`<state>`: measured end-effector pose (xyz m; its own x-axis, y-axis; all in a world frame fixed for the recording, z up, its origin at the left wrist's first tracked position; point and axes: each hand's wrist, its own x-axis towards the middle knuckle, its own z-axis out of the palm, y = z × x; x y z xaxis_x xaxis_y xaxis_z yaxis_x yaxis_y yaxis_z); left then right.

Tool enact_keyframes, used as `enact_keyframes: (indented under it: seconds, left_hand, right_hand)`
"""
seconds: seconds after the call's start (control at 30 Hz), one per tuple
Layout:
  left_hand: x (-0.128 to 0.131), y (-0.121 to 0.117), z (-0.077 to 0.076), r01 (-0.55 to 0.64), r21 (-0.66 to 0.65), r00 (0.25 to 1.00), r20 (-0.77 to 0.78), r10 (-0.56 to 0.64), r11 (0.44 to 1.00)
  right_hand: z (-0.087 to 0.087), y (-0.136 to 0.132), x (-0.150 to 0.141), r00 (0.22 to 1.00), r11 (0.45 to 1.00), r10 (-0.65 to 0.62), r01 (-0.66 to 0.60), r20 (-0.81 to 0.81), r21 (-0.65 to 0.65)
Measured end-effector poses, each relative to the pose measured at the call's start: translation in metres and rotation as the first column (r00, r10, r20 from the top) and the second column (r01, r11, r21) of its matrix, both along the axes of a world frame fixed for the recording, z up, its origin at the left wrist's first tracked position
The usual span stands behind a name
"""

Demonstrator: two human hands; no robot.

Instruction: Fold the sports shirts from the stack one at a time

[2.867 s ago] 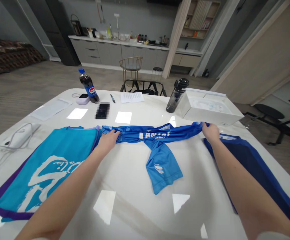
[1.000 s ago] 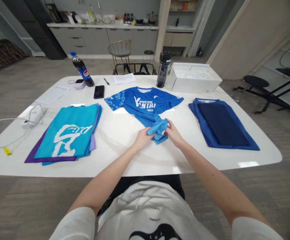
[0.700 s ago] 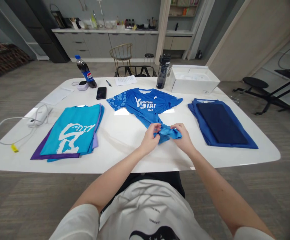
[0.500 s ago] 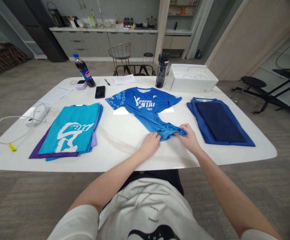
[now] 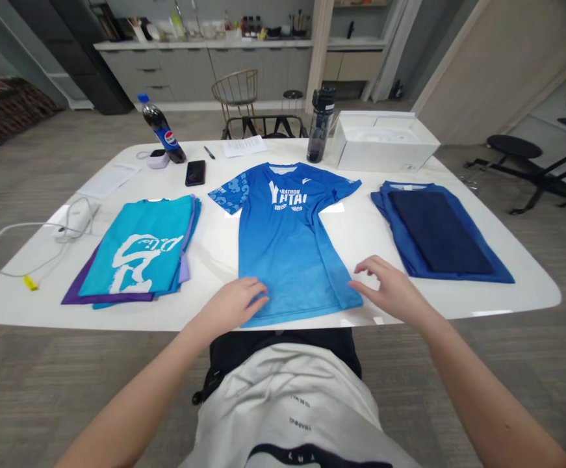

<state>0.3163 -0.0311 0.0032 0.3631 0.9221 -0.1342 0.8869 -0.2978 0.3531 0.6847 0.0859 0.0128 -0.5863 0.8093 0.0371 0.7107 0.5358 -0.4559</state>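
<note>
"Why is the teal shirt pile off to the left?"

"Probably set aside to leave room. The left hand lies open on the hem, pinching nothing."

"And the blue T-shirt?"

"Flat and smooth, middle of the table, collar away. The right hand, fingers spread, hovers just beside it, holding nothing; a folded blue shirt sits further right."

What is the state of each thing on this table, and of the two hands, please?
blue marathon T-shirt, flat, front up, sleeves spread
left hand, open, at the shirt's hem
right hand, open, fingertips near the hem
turquoise shirt, folded, on a purple garment
navy-and-blue garment, folded flat
white box, open, no lid on
Pepsi bottle, upright, capped
black tumbler, upright, lid on
phone, lying flat
</note>
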Motion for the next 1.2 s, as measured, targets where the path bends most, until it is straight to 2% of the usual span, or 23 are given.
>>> enact_keyframes:
  seconds: [0.07,0.17,0.27,0.37,0.47,0.53,0.6,0.67,0.7,0.77,0.83,0.9,0.93,1.0,1.07,1.13,1.2]
  left_hand:
    - [0.01,0.004,-0.016,-0.046,0.114,0.99,-0.128,0.06,0.992]
    - [0.017,0.003,-0.034,-0.016,0.165,0.975,-0.215,0.052,0.986]
    - [0.01,-0.008,-0.04,-0.016,0.174,0.971,-0.232,0.057,0.985]
    - [-0.007,-0.019,-0.038,-0.03,0.155,0.962,-0.263,0.071,0.987]
    - [-0.03,-0.034,-0.032,-0.047,0.091,0.962,-0.263,0.069,0.995]
    - [-0.043,-0.046,-0.025,-0.054,0.005,0.972,-0.227,0.053,0.999]
    - [-0.048,-0.055,-0.019,-0.05,-0.092,0.986,-0.16,0.035,0.994]
    - [-0.043,-0.055,-0.015,-0.054,-0.133,0.997,-0.067,0.046,0.99]
    - [-0.037,-0.05,-0.015,-0.071,-0.108,0.997,-0.024,0.069,0.992]
    - [-0.023,-0.031,-0.021,-0.131,0.025,0.991,0.034,0.13,0.991]
    - [-0.011,-0.006,-0.034,-0.183,0.196,0.983,0.034,0.18,0.963]
    - [-0.004,0.012,-0.051,-0.197,0.297,0.978,-0.01,0.21,0.934]
    - [-0.003,0.016,-0.059,-0.201,0.316,0.974,-0.04,0.224,0.927]
    - [-0.003,0.01,-0.072,-0.217,0.318,0.961,-0.096,0.259,0.923]
    - [-0.003,-0.007,-0.078,-0.25,0.313,0.946,-0.125,0.3,0.916]
    - [-0.003,-0.02,-0.077,-0.293,0.313,0.93,-0.126,0.346,0.903]
    - [-0.004,-0.013,-0.07,-0.336,0.319,0.917,-0.105,0.386,0.886]
  right_hand:
    - [-0.014,-0.002,-0.024,0.997,0.997,0.019,-0.025,0.073,0.076]
    - [-0.037,-0.008,-0.045,0.971,0.989,-0.049,0.015,0.234,0.148]
    - [-0.048,-0.013,-0.044,0.974,0.999,-0.041,0.036,0.221,0.027]
    - [-0.047,-0.014,-0.022,0.996,0.978,-0.064,0.075,0.064,-0.194]
    - [-0.044,-0.016,0.016,0.981,0.935,-0.187,0.164,-0.044,-0.313]
    - [-0.043,-0.02,0.043,0.974,0.911,-0.228,0.217,0.011,-0.35]
    - [-0.043,-0.023,0.062,0.972,0.896,-0.192,0.229,0.134,-0.38]
    - [-0.042,-0.023,0.062,0.953,0.915,-0.186,0.258,0.241,-0.311]
    - [-0.041,-0.02,0.054,0.945,0.939,-0.209,0.266,0.251,-0.22]
    - [-0.043,-0.012,0.026,0.96,0.975,-0.221,0.222,0.171,0.011]
    - [-0.051,-0.004,-0.007,0.991,0.981,-0.106,0.09,0.087,0.17]
    - [-0.065,-0.005,-0.03,0.993,0.975,-0.002,-0.025,0.118,0.222]
    - [-0.073,-0.011,-0.036,0.988,0.972,-0.001,-0.035,0.155,0.232]
    - [-0.088,-0.031,-0.033,0.974,0.966,-0.088,0.032,0.211,0.255]
    - [-0.095,-0.055,-0.019,0.949,0.944,-0.227,0.158,0.22,0.29]
    - [-0.091,-0.067,-0.006,0.919,0.92,-0.322,0.247,0.228,0.305]
    - [-0.078,-0.054,-0.004,0.913,0.913,-0.349,0.28,0.212,0.298]
